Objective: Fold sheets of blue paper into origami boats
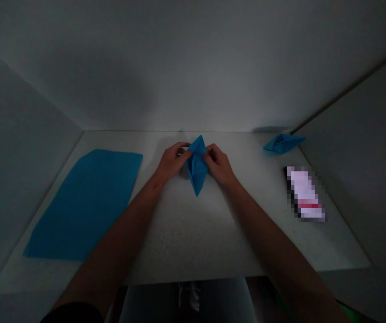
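Note:
A folded blue paper piece [197, 168], diamond-shaped with points toward and away from me, is held just above the white table [186, 233] at its middle. My left hand [173, 160] pinches its left side, fingers closed on the paper. On the opposite edge my right hand [218, 165] grips it the same way.
A flat blue paper sheet [85, 204] lies on the left of the table. A finished blue paper boat [282, 143] sits at the far right corner. A phone [304, 194] lies on the right side. Grey walls enclose the table on three sides; the light is dim.

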A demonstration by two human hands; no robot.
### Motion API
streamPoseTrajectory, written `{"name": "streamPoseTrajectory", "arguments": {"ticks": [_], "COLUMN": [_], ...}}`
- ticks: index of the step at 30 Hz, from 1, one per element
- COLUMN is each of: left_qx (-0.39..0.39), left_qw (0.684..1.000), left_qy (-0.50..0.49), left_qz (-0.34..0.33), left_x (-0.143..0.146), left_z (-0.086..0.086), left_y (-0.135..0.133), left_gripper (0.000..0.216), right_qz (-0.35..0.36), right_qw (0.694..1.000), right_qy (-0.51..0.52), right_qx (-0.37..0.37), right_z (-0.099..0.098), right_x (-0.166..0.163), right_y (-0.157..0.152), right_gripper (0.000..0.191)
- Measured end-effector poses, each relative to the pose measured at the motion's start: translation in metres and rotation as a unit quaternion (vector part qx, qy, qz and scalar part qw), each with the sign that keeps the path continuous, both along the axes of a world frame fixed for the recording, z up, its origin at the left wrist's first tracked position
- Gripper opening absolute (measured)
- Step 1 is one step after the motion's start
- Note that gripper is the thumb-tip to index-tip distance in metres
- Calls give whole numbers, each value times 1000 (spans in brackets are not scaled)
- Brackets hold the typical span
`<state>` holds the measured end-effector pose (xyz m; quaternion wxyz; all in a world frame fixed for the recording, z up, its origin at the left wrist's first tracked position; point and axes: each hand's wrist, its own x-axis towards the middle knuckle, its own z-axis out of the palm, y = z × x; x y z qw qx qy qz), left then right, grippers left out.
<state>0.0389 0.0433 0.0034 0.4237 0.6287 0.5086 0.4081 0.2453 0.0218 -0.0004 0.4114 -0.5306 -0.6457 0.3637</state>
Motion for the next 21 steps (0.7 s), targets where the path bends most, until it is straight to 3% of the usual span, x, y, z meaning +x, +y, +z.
{"name": "streamPoseTrajectory", "arguments": {"ticks": [11, 17, 21], "left_qx": [2, 8, 34], "left_qw": [997, 997, 995], "left_qy": [-45, -61, -90], "left_qz": [-65, -50, -14], "left_x": [-2, -4, -1], "left_z": [0, 1, -4], "left_y": [-1, -1, 1], "left_gripper": [33, 31, 27], "right_qz": [113, 88, 82], "right_qw": [981, 984, 985], "right_qy": [157, 153, 144], "right_qx": [23, 27, 36], "right_z": [-9, -5, -6], "right_x": [-3, -3, -1], "right_y": [6, 6, 7], "right_gripper": [35, 43, 39]}}
